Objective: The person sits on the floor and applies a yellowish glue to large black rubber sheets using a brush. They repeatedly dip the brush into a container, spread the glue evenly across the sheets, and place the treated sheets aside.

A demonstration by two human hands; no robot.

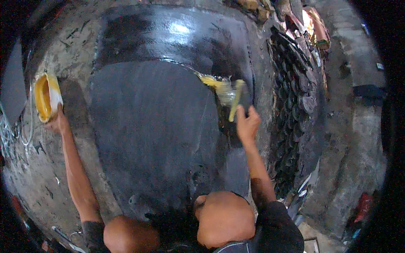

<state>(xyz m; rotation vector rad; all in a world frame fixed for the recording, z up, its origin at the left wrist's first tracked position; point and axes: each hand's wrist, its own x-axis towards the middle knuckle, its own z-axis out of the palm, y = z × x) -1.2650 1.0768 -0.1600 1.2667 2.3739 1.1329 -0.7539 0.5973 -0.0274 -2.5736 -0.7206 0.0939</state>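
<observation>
A large dark sheet (152, 109) lies flat on the floor ahead of me. Its far band is wet and glossy; the nearer part is matte. In my right hand (248, 125) is a wide brush (228, 93), blurred by motion, with yellow bristles, a silvery middle and a yellow-green handle. The bristles meet the sheet at the border between gloss and matte. Out to the left, my left hand (58, 121) grips the near end of a cut-open white container (55, 96), yellow-orange inside. It is held left of the sheet, tilted; how much it contains I cannot tell.
Right of the sheet runs a long pile of overlapping dark rounded pieces (291, 97). Wooden blocks (255, 8) sit at the far right. A tangle of pale cords (17, 135) and a grey panel (14, 84) are at the left edge. My bent knees (225, 219) are close to the sheet's near edge.
</observation>
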